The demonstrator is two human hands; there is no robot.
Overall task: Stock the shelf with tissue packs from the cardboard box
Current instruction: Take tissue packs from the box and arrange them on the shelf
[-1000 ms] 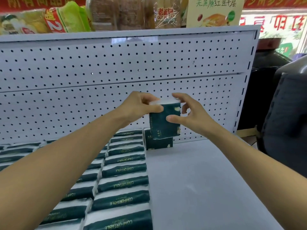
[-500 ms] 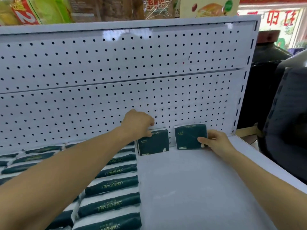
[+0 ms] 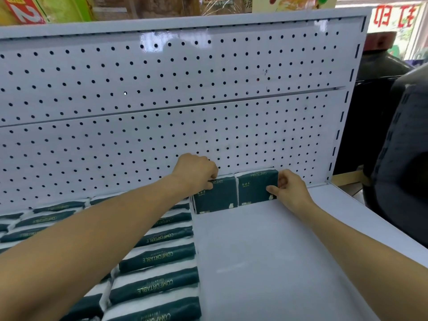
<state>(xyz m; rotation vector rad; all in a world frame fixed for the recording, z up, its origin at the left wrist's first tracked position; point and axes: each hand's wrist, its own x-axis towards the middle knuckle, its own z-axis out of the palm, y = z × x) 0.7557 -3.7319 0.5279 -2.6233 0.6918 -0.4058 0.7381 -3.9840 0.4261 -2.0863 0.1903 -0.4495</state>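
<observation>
1. Nearest me, rows of packs [image 3: 159, 258] lie flat, left of the bare shelf [image 3: 266, 262].
2. Against the pegboard [image 3: 162, 126], my left hand [image 3: 196, 172] pinches the standing left pack [image 3: 216, 196]; my right hand [image 3: 290, 188] pinches the right pack [image 3: 256, 188].
3. Letting go unevenly could tip either pack forward.

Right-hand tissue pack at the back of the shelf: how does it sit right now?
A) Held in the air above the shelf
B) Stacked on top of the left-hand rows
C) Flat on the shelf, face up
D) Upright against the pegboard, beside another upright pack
D: the right-hand tissue pack stands upright against the pegboard, next to the other upright pack, with the right hand gripping its right edge.
</observation>
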